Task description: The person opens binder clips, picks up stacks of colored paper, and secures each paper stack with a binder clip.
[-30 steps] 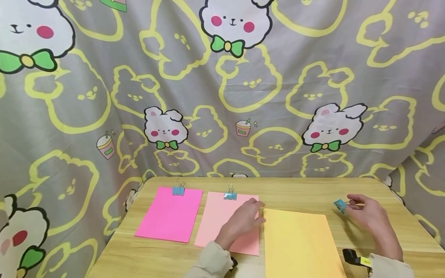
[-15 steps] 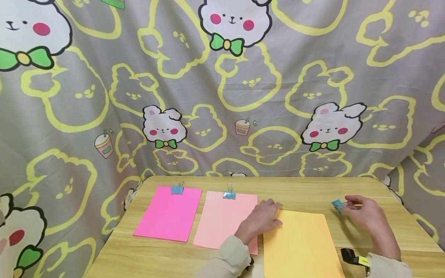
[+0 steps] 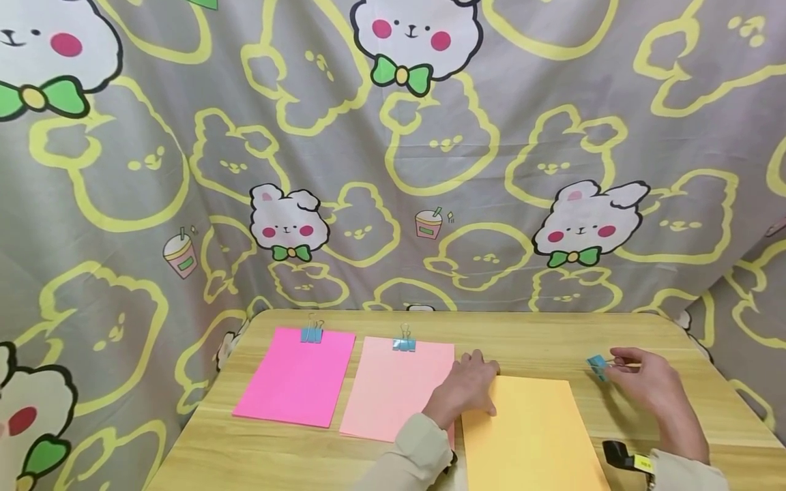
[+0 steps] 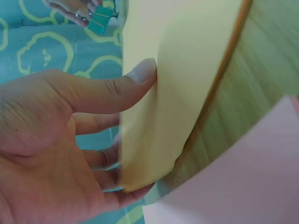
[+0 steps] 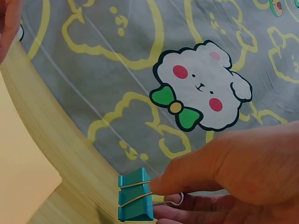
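My left hand [image 3: 468, 387] grips the far left corner of the yellow paper [image 3: 531, 429]. In the left wrist view the thumb presses on the face of the yellow paper [image 4: 187, 56], and the fingers reach round its far edge. My right hand [image 3: 651, 378] is raised to the right of the yellow paper. It pinches a blue binder clip [image 3: 598, 366] by its wire handles. In the right wrist view the body of the binder clip [image 5: 135, 195] points away from the fingertips, with nothing between its lips.
Left of my left hand lies light pink paper [image 3: 393, 389] with a blue binder clip [image 3: 404, 345] on its far edge. Further left is bright pink paper [image 3: 297, 378], clipped likewise [image 3: 312, 335]. A patterned curtain [image 3: 467, 170] hangs behind the wooden table [image 3: 534, 341].
My left hand has moved right from above the light pink paper to the corner of the yellow paper and taken hold of it. The right hand stays nearly still with the binder clip.
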Available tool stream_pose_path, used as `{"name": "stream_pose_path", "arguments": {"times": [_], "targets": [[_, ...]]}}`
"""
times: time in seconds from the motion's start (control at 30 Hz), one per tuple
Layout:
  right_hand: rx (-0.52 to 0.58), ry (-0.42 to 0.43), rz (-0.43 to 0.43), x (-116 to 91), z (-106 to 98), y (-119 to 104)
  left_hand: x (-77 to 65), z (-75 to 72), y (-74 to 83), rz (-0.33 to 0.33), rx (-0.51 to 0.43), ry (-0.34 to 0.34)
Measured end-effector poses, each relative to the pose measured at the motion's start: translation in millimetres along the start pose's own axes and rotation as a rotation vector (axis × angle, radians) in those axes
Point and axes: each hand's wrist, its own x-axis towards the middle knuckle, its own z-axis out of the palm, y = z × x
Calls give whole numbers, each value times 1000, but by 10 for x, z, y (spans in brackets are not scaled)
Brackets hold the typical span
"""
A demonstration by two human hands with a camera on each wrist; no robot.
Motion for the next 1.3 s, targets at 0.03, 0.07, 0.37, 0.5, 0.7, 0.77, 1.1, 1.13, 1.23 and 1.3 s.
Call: {"name": "stream_pose_path", "arguments": {"times": [0.03,0.07,0.37,0.5,0.7,0.77,1.1,1.13,1.23,1.3], "targets": [[-2,0,0,-2,-1,-3,-3,-9,7,2,-10,-1],[-7,1,-2,-4,-1,-4,-7,-18,16,3,-15,-2],[-5,-4,-16,-3,2,-10,-10,-76,116,25,82,32],[-5,-4,-16,-9,0,-16,-7,-79,124,42,35,22],[-16,4,-16,-25,-21,-41,-13,-105,22,93,-152,-10],[-24,8,-16,-32,-32,-44,-11,-123,-38,96,-221,8],[-18,35,-7,-65,-78,-24,-10,-186,-463,84,-632,98],[-21,34,-9,-65,-82,-22,-13,-177,-515,91,-708,102],[-23,34,-22,-61,-81,-17,-39,-149,-674,92,-962,110],[-21,35,-32,-57,-69,-12,-78,-152,-770,86,-1092,117]]}}
